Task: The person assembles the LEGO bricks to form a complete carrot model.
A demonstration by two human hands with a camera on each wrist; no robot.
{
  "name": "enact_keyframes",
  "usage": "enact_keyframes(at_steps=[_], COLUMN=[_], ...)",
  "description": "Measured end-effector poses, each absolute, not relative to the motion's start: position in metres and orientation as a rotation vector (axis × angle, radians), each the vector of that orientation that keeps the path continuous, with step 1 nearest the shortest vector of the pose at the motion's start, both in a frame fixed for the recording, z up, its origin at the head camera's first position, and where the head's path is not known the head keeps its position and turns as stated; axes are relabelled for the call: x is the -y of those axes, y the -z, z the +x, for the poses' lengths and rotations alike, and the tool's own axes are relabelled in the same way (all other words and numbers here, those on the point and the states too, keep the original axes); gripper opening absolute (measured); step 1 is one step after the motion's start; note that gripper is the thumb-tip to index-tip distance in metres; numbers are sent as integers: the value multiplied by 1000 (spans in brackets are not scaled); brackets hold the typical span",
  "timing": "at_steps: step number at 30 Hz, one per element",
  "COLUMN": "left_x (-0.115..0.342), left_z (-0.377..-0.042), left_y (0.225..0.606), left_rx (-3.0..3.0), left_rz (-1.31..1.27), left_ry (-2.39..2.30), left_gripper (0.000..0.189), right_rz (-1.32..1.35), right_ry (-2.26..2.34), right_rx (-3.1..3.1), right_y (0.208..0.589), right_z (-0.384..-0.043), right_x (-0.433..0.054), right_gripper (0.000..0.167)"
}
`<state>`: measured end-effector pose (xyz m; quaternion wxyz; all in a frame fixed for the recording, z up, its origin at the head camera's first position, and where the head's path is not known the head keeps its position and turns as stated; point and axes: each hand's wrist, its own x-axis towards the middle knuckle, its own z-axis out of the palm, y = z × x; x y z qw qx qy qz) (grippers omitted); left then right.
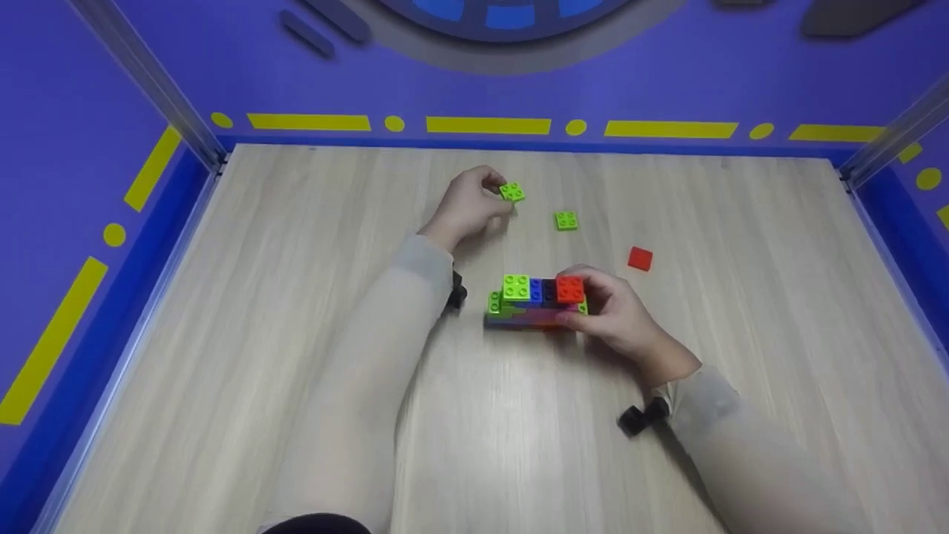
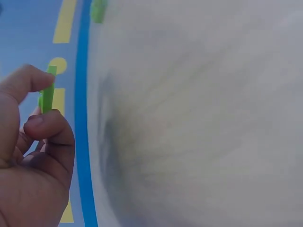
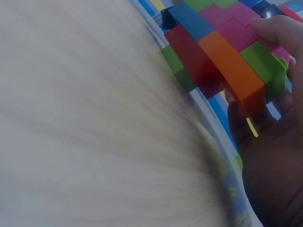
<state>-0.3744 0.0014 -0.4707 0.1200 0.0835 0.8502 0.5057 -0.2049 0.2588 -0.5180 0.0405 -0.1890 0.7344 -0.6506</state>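
My left hand (image 1: 468, 200) pinches a thin lime-green four-stud toy brick (image 1: 511, 192) between thumb and finger, over the far middle of the table. In the left wrist view this brick (image 2: 48, 90) is seen edge-on. With my right hand (image 1: 619, 315) I grip the right end of a built block of toy bricks (image 1: 534, 317), fingers behind it and thumb in front. On top of the block sit a lime-green brick (image 1: 517, 287), blue and black ones, and a red brick (image 1: 570, 288). The right wrist view shows its side with orange (image 3: 234, 71), dark red, pink, blue and green bricks.
A loose lime-green brick (image 1: 566, 221) lies on the wooden table (image 1: 245, 311) beyond the block. To its right, nearer me, is a flat red piece (image 1: 640, 259). Blue panels with yellow markings (image 1: 489, 124) wall the table at the back and both sides.
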Motion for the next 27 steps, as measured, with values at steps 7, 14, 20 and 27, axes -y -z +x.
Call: enact_keyframes(at_steps=[7, 14, 20, 27], left_x=[1, 5, 9, 13], left_z=[-349, -325, -304, -280], left_y=[459, 451, 442, 431], left_rx=[-2377, -2347, -2350, -2333], left_rz=[290, 434, 550, 644], left_ry=[-1655, -1731, -1716, -1708], left_gripper=[35, 35, 35, 33], right_rz=[-564, -556, -565, -597], right_ry=[1994, 1993, 1983, 1992], right_rx=[-2251, -2255, -2263, -2251], right_y=[518, 518, 518, 519], right_z=[-205, -204, -204, -205], right_x=[-259, -259, -258, -259], right_gripper=[49, 48, 46, 46])
